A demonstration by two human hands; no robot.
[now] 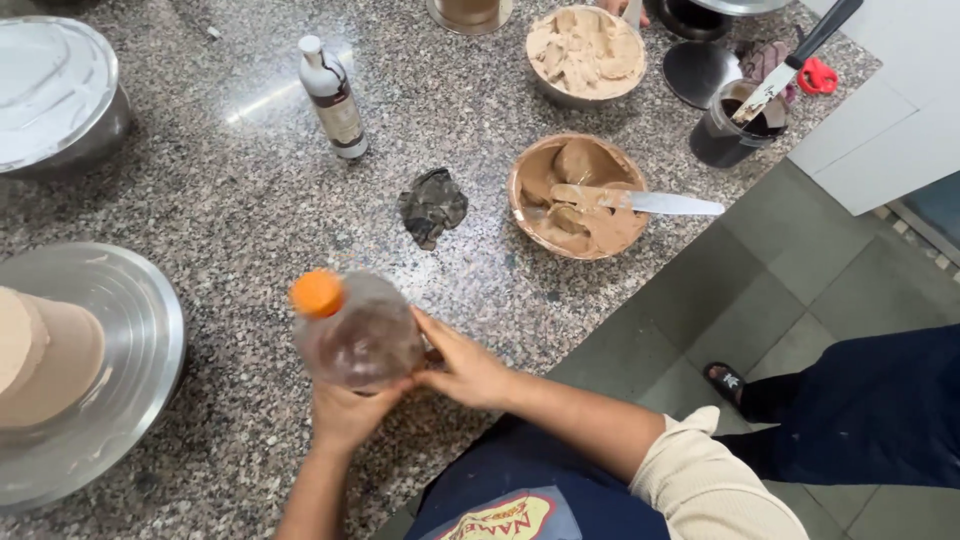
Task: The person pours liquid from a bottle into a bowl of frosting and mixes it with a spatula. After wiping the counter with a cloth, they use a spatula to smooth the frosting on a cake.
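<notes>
**Both hands on the bottle at the counter's edge**

We hold a clear bottle (357, 335) with an orange cap (317, 294) over the near edge of the granite counter (230, 200). Our left hand (345, 412) cups it from below, fingers wrapped around its lower side. Our right hand (465, 368) presses against its right side, fingers curled onto the plastic. The bottle is tilted, cap pointing up and to the left, and its contents look dark.

Just beyond the bottle lies a crumpled dark wrapper (432, 206). To the right of that stands a bowl (577, 196) of brown cream, with a spatula (640, 201) resting across it, blade in the cream and its far end jutting past the rim. Farther back sits a second bowl (586, 55) of paler cream. A small upright bottle (334, 98) with a white cap stands well apart, toward the back middle.

At the left, a cake (45, 355) coated in tan cream sits on a steel turntable (140, 330). Behind it is a steel bowl (60, 95) of white cream. At the back right, a dark cup (725, 130) holds a knife (790, 65), beside a black lid (698, 70).

On the right, on the tiled floor (790, 290), another person's dark trouser leg (870, 410) and sandal (725, 380) show.
</notes>
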